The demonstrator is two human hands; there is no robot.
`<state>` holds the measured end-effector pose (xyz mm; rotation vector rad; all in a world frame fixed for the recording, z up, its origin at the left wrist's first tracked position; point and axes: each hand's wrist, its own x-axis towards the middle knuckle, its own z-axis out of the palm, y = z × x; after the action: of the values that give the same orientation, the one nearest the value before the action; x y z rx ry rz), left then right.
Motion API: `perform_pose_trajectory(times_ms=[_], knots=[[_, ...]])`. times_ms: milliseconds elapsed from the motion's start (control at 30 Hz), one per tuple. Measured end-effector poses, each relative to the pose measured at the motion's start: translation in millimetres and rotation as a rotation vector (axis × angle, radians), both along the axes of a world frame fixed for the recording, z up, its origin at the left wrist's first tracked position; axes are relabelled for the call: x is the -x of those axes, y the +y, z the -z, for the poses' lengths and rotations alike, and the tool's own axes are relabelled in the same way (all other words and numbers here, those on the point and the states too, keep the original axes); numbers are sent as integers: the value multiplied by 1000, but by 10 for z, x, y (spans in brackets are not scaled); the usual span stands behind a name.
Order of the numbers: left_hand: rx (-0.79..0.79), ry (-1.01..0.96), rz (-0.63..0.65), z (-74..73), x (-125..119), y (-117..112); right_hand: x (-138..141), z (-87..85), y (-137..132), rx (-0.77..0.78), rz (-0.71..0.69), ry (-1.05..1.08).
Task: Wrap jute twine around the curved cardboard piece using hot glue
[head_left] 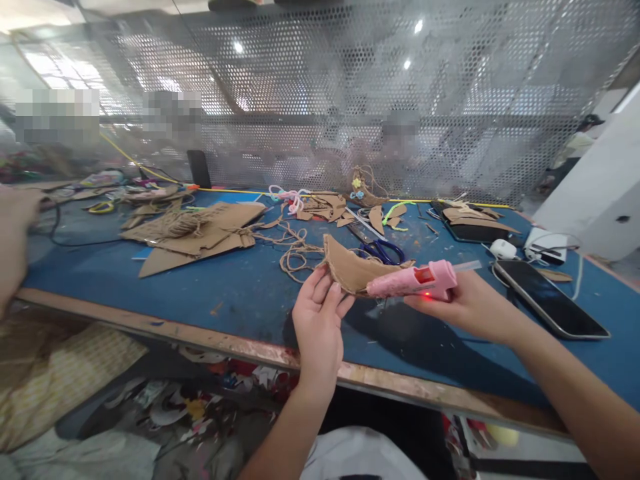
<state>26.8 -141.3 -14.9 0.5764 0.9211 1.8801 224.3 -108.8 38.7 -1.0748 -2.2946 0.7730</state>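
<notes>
My left hand (321, 313) pinches the left end of a curved cardboard piece (354, 264), held above the front of the table. In my right hand (463, 305) is a pink hot glue gun (413, 283), its red light glowing and a clear glue stick jutting from its back. The nozzle points left at the cardboard's lower edge; whether it touches cannot be made out. Loose twine (295, 252) lies behind my left hand and runs toward the cardboard. Just beyond the piece rest scissors (383, 251) with dark blue handles.
Cardboard sheets with a twine bundle (193, 224) lie left on the blue table (240, 293). A smartphone (553, 297) and white charger (503, 249) sit right. A perforated metal screen (310, 87) stands behind. Another person's arm (15, 233) reaches in at far left.
</notes>
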Motion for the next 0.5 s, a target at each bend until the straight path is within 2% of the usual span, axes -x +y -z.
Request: perform_pose_trajectory(times_ms=[133,233,333,500], knots=[[-25,204,-134,32,-4,-54,7,-53,-137,-222,-32,-122],[-3,286,-167,49,-12,-80,11,-57,-215,-422,-6,-221],[-4,252,-142,42,-8,-65,5,-8,-242,-552,-10,-285],[18,43,-130,-19,49,12,-76,100,-279,-781,5,-383]])
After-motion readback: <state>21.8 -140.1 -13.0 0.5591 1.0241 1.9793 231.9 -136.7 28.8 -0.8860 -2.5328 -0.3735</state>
